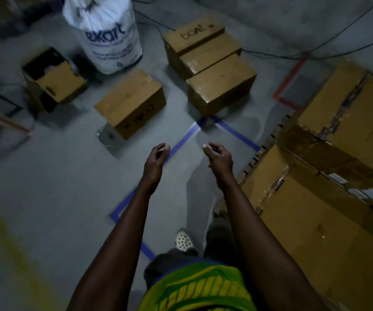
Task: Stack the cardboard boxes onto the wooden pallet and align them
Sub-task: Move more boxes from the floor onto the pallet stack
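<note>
The sealed brown cardboard box (130, 103) sits on the grey floor (46, 187) ahead, likely stiff, with slick tape; take it under opposite bottom edges. Your left hand (155, 161) and right hand (219, 159) hover empty, each grip half-curled open

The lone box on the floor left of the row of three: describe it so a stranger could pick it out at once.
Start at the big white sack standing at the top of the head view. Just below it, on the grey floor, one closed box lies alone, left of the row of three. Unlike the torn open box further left, it is sealed and shows dark lettering on its near side.
</note>
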Motion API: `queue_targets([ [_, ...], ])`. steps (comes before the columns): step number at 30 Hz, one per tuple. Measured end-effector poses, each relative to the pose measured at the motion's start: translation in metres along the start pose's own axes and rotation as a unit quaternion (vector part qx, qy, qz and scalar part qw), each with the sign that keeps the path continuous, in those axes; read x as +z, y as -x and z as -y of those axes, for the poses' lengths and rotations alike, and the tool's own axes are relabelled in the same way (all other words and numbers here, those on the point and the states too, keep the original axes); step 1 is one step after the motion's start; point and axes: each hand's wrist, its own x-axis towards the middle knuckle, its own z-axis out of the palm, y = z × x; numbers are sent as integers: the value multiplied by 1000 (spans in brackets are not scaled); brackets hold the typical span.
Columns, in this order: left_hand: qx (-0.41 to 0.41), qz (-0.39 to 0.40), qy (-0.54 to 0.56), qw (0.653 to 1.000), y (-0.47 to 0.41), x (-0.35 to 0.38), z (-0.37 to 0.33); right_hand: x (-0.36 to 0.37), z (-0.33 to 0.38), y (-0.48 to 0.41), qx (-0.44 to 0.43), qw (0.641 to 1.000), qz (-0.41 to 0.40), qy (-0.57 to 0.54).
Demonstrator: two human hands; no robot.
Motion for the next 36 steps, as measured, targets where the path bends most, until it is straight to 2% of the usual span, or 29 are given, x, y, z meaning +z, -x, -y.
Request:
queue_targets([
  [4,2,14,12,1000,-64,-2,-21,23,18,-46,-7,1000,-16,15],
  [12,17,65,-8,998,-243,18,-71,76,65,-216,69,995,-65,-16],
  [15,-3,87,-30,996,-317,29,-97,88,95,-283,108,993,-53,-20],
  [21,-50,138,-66,987,-454,50,-128,105,133,-390,158,982,-105,-13],
  [25,-92,165,-77,979,-580,80,-94,135,107,-486,179,977,-114,1],
  [31,-163,208,-111,958,-816,165,39,188,-8,-702,233,958,-168,-9],
  [34,-167,199,-138,956,-912,196,90,204,-65,-790,254,943,-217,-6],
  [36,-168,159,-143,962,-967,211,113,213,-97,-836,280,929,-243,-4],
])
